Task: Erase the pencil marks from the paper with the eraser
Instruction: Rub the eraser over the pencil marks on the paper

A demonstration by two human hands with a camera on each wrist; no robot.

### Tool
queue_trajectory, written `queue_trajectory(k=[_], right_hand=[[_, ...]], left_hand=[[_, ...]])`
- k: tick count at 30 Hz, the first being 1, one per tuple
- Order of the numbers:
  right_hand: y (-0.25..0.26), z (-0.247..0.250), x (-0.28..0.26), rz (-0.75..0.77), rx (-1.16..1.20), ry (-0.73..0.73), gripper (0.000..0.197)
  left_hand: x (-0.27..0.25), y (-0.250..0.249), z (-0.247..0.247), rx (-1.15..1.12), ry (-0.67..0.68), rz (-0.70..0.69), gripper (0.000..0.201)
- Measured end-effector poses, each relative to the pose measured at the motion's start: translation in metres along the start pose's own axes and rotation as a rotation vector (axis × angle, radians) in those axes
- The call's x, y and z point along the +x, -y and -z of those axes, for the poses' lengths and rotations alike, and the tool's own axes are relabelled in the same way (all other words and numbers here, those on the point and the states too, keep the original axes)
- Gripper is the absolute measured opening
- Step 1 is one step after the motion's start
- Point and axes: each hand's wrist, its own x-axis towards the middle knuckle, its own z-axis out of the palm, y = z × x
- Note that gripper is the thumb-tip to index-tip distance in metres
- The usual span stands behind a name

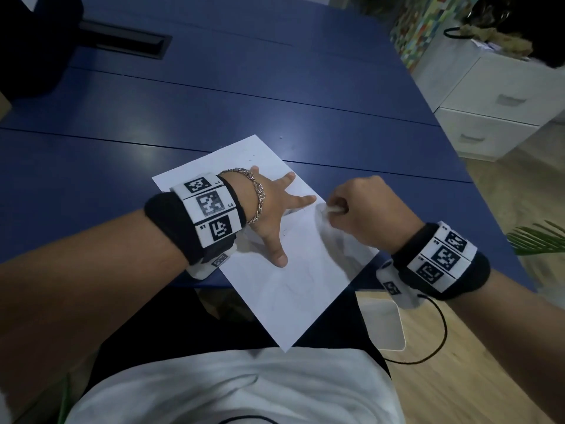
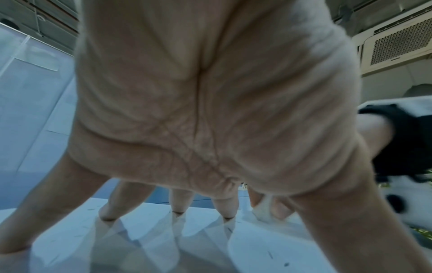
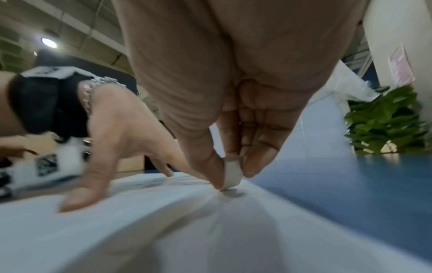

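A white sheet of paper lies slanted on the blue table, its near corner hanging over the table's front edge. Faint pencil lines show in its lower half. My left hand presses on the paper with fingers spread and straight; in the left wrist view the fingertips stand on the sheet. My right hand pinches a small white eraser between thumb and fingers at the paper's right edge. In the right wrist view the eraser touches the paper, which bulges there.
The blue table stretches away beyond the paper, with a black cable slot at the far left. White drawers stand to the right on the wooden floor. A green plant is at the right.
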Motion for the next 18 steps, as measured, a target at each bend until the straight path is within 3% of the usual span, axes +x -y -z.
queue_trajectory(k=[5,9,11,15,18], right_hand=[[0.039,-0.012,-0.02,0.177,0.027,0.114,0.026],[0.021,-0.005,0.0,0.051,0.012,0.041,0.012],[0.024,-0.006,0.001,0.045,0.009,0.003,0.018],[0.048,-0.012,-0.017,0.213,0.06,0.106,0.038],[0.019,-0.002,-0.009,0.069,0.016,0.082,0.041]], left_hand=[[0.001,-0.001,-0.002,0.023,-0.017,0.009,0.133],[-0.001,-0.001,-0.001,0.019,-0.015,0.009,0.132],[-0.003,0.0,0.0,0.015,-0.011,0.007,0.132],[-0.004,-0.001,0.0,0.024,-0.021,-0.003,0.129],[-0.005,-0.003,0.001,0.031,-0.001,0.012,0.132]])
